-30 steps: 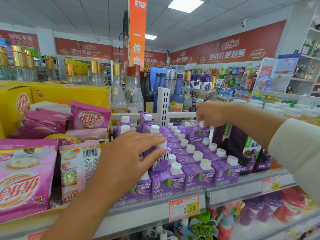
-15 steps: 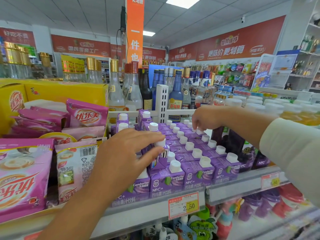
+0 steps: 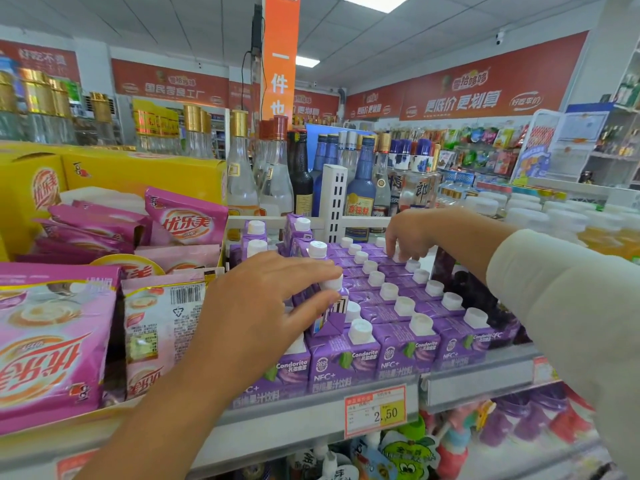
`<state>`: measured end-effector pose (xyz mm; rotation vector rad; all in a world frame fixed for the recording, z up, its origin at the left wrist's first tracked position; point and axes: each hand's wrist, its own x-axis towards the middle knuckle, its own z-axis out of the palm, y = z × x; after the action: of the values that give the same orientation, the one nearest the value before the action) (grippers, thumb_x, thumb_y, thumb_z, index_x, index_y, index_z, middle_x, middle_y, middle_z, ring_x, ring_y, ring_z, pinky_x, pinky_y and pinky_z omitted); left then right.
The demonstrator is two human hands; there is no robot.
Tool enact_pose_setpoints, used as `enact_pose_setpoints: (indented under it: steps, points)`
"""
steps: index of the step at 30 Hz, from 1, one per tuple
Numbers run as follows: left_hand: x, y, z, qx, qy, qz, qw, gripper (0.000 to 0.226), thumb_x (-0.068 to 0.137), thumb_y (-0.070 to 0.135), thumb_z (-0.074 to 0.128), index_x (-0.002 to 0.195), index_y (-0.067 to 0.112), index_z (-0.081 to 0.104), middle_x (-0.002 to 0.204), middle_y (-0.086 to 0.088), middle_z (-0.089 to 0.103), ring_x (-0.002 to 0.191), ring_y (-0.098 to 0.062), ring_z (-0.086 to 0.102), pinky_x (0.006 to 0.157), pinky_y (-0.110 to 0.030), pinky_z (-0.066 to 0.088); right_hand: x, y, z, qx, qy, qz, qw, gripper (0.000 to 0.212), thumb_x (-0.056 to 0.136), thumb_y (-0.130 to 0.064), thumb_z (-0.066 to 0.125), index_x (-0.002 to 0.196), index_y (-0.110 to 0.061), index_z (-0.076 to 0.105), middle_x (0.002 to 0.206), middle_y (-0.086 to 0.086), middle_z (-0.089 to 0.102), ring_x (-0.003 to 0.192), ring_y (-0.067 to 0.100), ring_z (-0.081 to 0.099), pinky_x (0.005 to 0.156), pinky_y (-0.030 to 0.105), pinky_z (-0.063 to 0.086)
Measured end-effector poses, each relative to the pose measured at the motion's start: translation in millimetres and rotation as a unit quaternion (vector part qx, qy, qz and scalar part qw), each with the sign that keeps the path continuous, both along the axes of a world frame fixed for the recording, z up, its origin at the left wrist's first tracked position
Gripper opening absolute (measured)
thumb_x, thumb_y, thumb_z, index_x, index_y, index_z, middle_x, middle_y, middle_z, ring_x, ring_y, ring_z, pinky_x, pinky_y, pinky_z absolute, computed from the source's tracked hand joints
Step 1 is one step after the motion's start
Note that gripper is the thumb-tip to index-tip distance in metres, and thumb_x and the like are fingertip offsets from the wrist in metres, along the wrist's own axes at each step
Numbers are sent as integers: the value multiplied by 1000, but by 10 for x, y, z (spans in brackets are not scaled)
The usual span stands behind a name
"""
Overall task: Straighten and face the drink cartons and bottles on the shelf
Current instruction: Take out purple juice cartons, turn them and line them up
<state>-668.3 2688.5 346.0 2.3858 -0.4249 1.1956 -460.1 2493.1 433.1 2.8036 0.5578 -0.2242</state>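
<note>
Under the left fingers (image 3: 306, 270), purple cartons (image 3: 405, 353) with white caps (image 3: 360, 330); left of those fingers, pink packets (image 3: 52, 341) and a yellow box (image 3: 138, 174); below them, a red, white and yellow price tag (image 3: 375, 410).

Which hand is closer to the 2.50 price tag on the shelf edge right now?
Left. The left hand grips a purple carton in the front rows, just above and left of the price tag; the right hand is far back, at the rear rows.
</note>
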Motion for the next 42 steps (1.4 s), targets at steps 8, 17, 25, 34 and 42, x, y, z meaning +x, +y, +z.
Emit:
enact_pose_setpoints:
  steps: [8, 17, 25, 34, 42]
  points:
    - [-17, 2, 1, -6, 13, 3, 1000, 33, 85, 58, 50, 107, 45, 70, 102, 28, 69, 96, 4, 57, 78, -15, 44, -124, 31, 46, -78, -98, 50, 991, 30, 95, -18, 57, 123, -13, 65, 121, 1, 65, 110, 23, 62, 93, 33, 52]
    - [-76, -35, 126, -4, 49, 8, 999, 44, 79, 61, 56, 117, 41, 65, 114, 23, 63, 106, 5, 44, 88, -3, 28, -1123, -404, 413, 278, -222, 148, 923, 12, 95, -22, 52, 102, -27, 60, 97, -7, 45, 84, 13, 50, 71, 25, 37]
    - [-617, -373, 57, -60, 92, -42, 993, 71, 79, 76, 49, 142, 47, 36, 128, 33, 46, 116, 16, 36, 97, 1, 21, -2053, -580, -72, 541, -60, 137, 828, 9, 93, -23, 58, 91, -25, 67, 90, 3, 61, 66, 10, 64, 65, 27, 56]
    - [-1161, -577, -487, -470, 278, -236, 804, 43, 77, 27, 67, 119, 20, 61, 107, 5, 75, 99, -15, 71, 81, -24, 57, -2697, -445, -1004, 691, 89, 117, 708, 49, 68, -43, 66, 116, -47, 57, 100, -22, 62, 89, -1, 65, 75, 18, 52]
    - [-1400, -453, -784, -580, 273, -250, 726, 38, 81, 26, 56, 116, 18, 65, 109, -7, 74, 102, -22, 70, 79, -28, 59, -2978, -54, -1632, 757, -3, 88, 648, 31, 85, -4, 68, 87, -34, 60, 91, -4, 68, 89, 11, 67, 74, 25, 55]
